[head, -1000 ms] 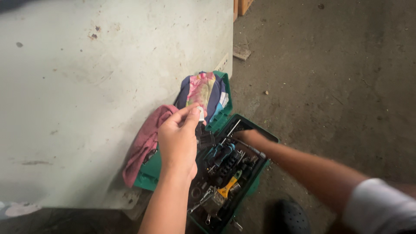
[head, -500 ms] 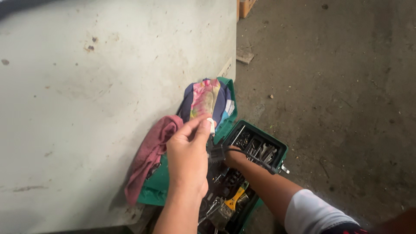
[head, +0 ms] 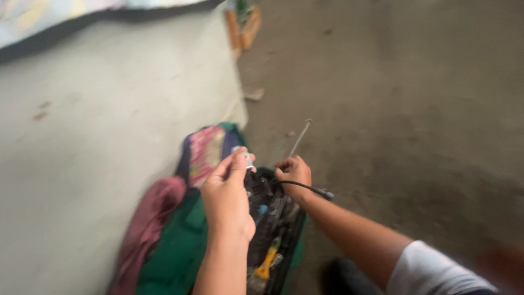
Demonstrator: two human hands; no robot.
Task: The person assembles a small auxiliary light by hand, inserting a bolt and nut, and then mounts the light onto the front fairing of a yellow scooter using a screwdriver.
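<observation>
Looking down at a pretty blurry shot, so lots of detail is mush. The left hand (head: 228,199) pinches a small pale thing (head: 244,155) between thumb and fingertips, held just above the open green toolbox (head: 180,248); can't make out what it actually is. The right hand (head: 293,170) is clenched around a thin metal rod (head: 300,137) that sticks up and away from the fist, and a black cable (head: 308,188) runs across that wrist. Inside the box it's a dark jumble of tools, only a yellow-handled one (head: 267,263) reads clearly. The box's bottom edge is cut off by the frame. A pinkish-red cloth (head: 147,229) drapes over its left edge, and a colourful patterned cloth (head: 204,153) sits at its far end. Everything sits against a pale grey slab (head: 98,136) on the left, with a rough grey concrete floor (head: 404,109) to the right.
</observation>
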